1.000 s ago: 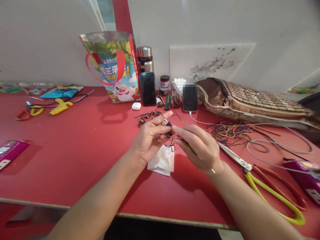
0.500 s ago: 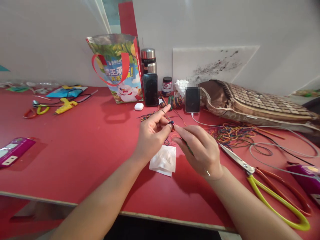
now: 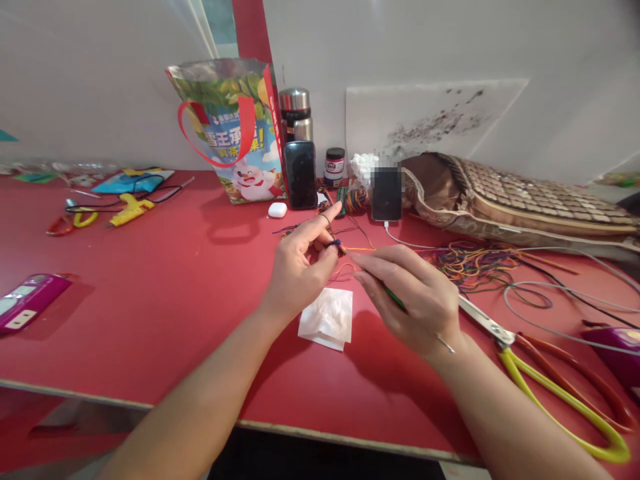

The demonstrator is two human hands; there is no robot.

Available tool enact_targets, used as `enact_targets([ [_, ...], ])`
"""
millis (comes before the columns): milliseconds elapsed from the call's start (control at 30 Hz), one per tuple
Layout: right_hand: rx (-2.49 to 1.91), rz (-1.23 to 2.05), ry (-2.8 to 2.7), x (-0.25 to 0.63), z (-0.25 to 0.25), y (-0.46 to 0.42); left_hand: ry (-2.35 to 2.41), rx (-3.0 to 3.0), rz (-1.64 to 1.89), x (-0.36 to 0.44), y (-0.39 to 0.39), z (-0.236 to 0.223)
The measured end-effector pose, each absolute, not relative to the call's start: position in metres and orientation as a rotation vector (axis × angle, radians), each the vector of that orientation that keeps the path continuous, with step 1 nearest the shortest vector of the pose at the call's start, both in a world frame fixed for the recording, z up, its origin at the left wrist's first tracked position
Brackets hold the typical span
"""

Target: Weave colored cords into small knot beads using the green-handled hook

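My left hand [image 3: 299, 265] pinches a small knot of coloured cords [image 3: 338, 246] between thumb and fingers, with the index finger stretched out. Fingertip to fingertip with it, my right hand [image 3: 410, 293] is closed on thin cords, an orange strand [image 3: 361, 250] and a green one [image 3: 395, 299] running through its fingers. Both hands hover over the red table [image 3: 165, 293], just above a small white packet [image 3: 327, 318]. A braided multicoloured cord [image 3: 293, 229] lies behind my left hand.
Large scissors with yellow and red handles [image 3: 545, 367] lie right of my right hand, beside a tangle of coloured cords [image 3: 470, 260] and a grey cable [image 3: 555, 293]. At the back stand a printed gift bag [image 3: 230, 133], a black phone [image 3: 300, 175], a flask [image 3: 295, 113], another phone [image 3: 387, 193] and a woven mat [image 3: 515, 200]. A yellow glue gun [image 3: 127, 210] lies far left.
My right hand has drawn back to the right and down, pulling the cords taut away from the knot. My left hand has stayed nearly in place, index finger now extended.
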State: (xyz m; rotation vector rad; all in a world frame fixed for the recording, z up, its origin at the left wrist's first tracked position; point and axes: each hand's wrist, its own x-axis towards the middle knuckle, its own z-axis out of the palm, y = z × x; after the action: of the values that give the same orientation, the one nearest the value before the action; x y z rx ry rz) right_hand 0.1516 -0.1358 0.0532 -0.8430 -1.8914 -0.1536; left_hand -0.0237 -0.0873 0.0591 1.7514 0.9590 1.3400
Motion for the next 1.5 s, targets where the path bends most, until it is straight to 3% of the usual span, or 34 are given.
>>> enact_targets([
  [633, -1.101, 0.951, -1.628, 0.197, 0.082, -0.124, 0.582, 2.278, 0.944, -0.035, -0.082, 0.063],
  [1067, -1.115, 0.819, -1.645, 0.182, 0.083, -0.130, 0.687, 2.299, 0.964, -0.031, -0.083, 0.059],
  [1500, -1.027, 1.296, -1.428, 0.206, 0.075, -0.116, 0.520, 1.859, 0.827, -0.035, -0.090, 0.067],
])
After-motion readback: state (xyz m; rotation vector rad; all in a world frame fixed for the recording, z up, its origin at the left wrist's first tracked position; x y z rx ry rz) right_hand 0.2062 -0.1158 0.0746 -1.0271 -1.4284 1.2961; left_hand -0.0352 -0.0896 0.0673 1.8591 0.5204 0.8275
